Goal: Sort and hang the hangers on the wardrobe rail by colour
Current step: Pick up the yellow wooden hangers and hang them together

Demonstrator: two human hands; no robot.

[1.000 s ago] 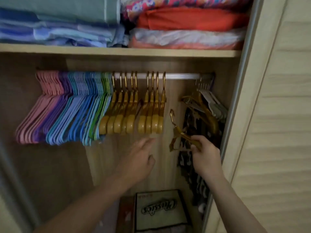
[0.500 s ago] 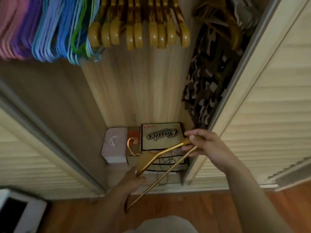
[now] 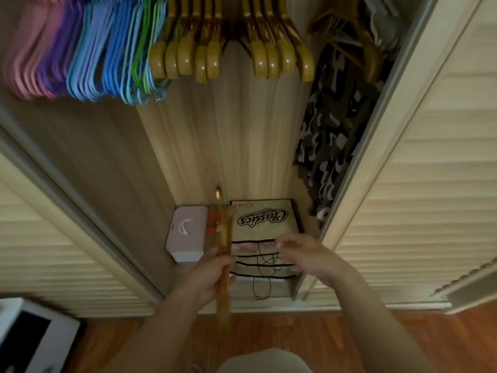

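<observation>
Head view looks steeply down past a pale grey garment (image 3: 265, 360) at the bottom edge to a reddish wooden floor (image 3: 336, 337). Just above it, the left hand (image 3: 207, 281) has its fingers curled round a golden-brown wooden hanger (image 3: 224, 265), seen edge-on so that it reads as a narrow upright strip; its metal hook (image 3: 218, 192) points away from the person, toward the wardrobe's back panel. The right hand (image 3: 304, 254) hovers beside it, apart from the hanger, fingers loosely bent and holding nothing, though motion blur softens its outline.

Under both hands, on the wardrobe floor, lies a stack of flat black-edged packets with a thin black cord (image 3: 265, 267) trailing over them. Behind these stands a tan box printed "Classics" (image 3: 262, 219), and by the left wall of that floor sits a pale pink case (image 3: 185, 235), with a narrow red-printed item between the two, partly hidden by the hanger.

A white appliance (image 3: 35, 335) shows at the lower left corner, outside the louvred sliding door (image 3: 419, 184).

Higher and farther back, a camouflage garment (image 3: 330, 146) hangs at the right side. Along the top edge hang the sorted hangers: pink ones (image 3: 29, 57) at the far left, then purple (image 3: 57, 57), blue (image 3: 107, 55), a few green (image 3: 145, 47), and wooden hangers (image 3: 231, 52) in two close groups. More wooden hangers (image 3: 368, 52) sit tangled above the garment.
</observation>
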